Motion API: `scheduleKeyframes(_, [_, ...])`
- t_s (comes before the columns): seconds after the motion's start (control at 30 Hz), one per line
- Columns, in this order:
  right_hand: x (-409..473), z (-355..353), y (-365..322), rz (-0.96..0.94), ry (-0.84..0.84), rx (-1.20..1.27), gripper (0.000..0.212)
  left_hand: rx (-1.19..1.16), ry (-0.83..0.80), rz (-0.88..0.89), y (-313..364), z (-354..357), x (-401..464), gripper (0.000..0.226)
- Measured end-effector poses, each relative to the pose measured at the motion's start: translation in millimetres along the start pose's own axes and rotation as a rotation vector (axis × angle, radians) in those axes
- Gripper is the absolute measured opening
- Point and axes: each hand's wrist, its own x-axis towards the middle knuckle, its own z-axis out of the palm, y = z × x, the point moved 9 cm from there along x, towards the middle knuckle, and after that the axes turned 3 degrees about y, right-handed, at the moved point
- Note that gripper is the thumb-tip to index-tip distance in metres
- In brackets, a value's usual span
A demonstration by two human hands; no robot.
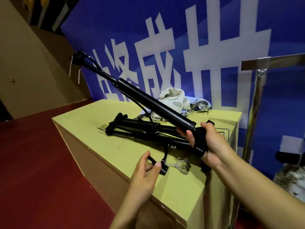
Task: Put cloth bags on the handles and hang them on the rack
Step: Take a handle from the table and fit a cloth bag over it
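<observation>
Left hand [146, 169] nearest, fingers loosely curled round a small black grip [156, 164] at the worktop [102, 146] front edge; whether it really pinches it I cannot tell. Right hand [209, 141] grips the foot end of a long black handle [148, 96], raised aslant, far end up-left. Behind: pile of more black handles [140, 129] lying on the worktop. Further back, leaf-print cloth bags [176, 100] crumpled at the rear edge. Metal rack [260, 66] stands right, well apart; something patterned at lower right may already hang, too blurred to tell. Judgement: early stage, held handle unbagged, pile untouched.
</observation>
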Motion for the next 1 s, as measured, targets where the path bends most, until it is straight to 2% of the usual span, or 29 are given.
scheduleKeyframes(0.07, [3, -3, -12, -0.022, -0.012, 0.039, 0.021, 0.033, 0.032, 0.010, 2, 0, 1, 0.052])
scheduleKeyframes(0.2, [9, -4, -27, -0.003, -0.051, 0.124, 0.040, 0.121, 0.037, 0.047, 9, 6, -1, 0.054])
scheduleKeyframes(0.37, [15, 1, -37, -0.044, -0.045, 0.126, 0.045, 0.160, 0.048, 0.053, 28, 1, 7, 0.055])
scheduleKeyframes(0.5, [8, 2, -37, -0.050, -0.067, 0.094, 0.035, 0.256, 0.150, 0.144, 58, -20, 54, 0.059])
scheduleKeyframes(0.63, [4, 0, -33, -0.043, -0.072, 0.044, 0.035, 0.313, 0.109, 0.010, 59, -11, 133, 0.054])
scheduleKeyframes(0.77, [0, -9, -36, -0.059, -0.055, 0.023, 0.037, 0.379, 0.050, -0.047, 50, 6, 170, 0.037])
scheduleKeyframes(0.87, [-3, -13, -41, -0.038, -0.080, 0.064, 0.039, 0.144, 0.050, -0.054, 54, 10, 179, 0.020])
scheduleKeyframes(0.93, [-3, -13, -44, -0.026, -0.088, 0.084, 0.043, 0.010, 0.036, -0.062, 58, 8, 183, 0.035])
scheduleKeyframes(1.0, [-2, -13, -46, -0.021, -0.082, 0.094, 0.046, -0.096, -0.002, -0.077, 63, 5, 185, 0.030])
